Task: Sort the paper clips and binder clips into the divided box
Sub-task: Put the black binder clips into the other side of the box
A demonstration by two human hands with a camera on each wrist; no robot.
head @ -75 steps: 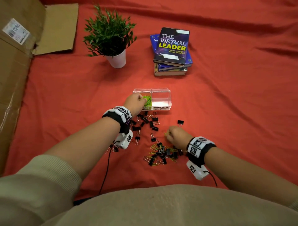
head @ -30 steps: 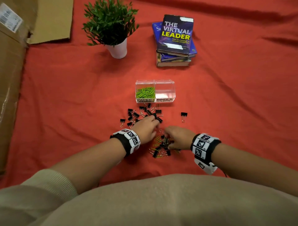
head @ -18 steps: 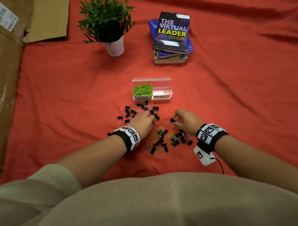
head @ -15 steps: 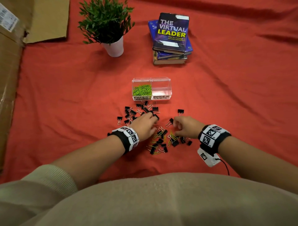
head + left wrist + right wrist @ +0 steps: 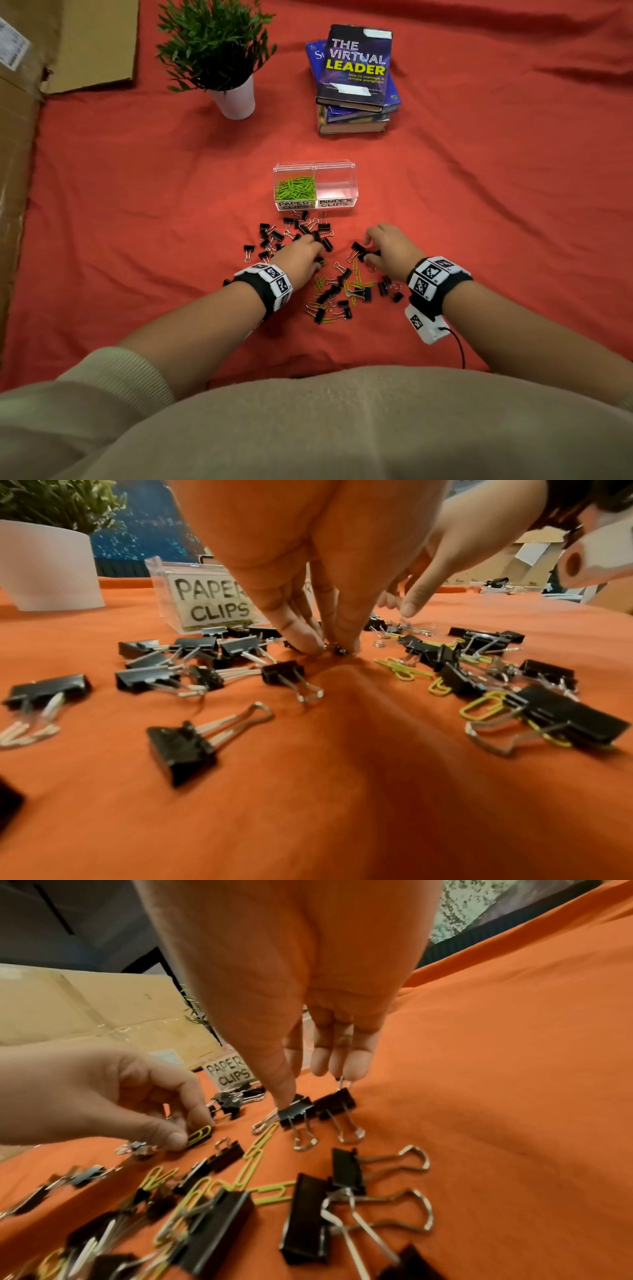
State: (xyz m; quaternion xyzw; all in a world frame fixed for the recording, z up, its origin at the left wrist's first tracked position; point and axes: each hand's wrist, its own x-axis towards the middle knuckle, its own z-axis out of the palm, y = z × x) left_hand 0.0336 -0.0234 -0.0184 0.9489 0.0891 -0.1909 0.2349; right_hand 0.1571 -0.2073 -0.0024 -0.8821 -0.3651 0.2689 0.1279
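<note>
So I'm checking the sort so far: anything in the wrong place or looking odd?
Nothing is misplaced. The paper clips compartment holds only green ones; the binder clips compartment is still empty, and both kinds lie mixed on the cloth.

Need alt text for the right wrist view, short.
Right hand reaches down to two black binder clips on an orange cloth, thumb on one; left hand pinches a green paper clip amid scattered clips.
</note>
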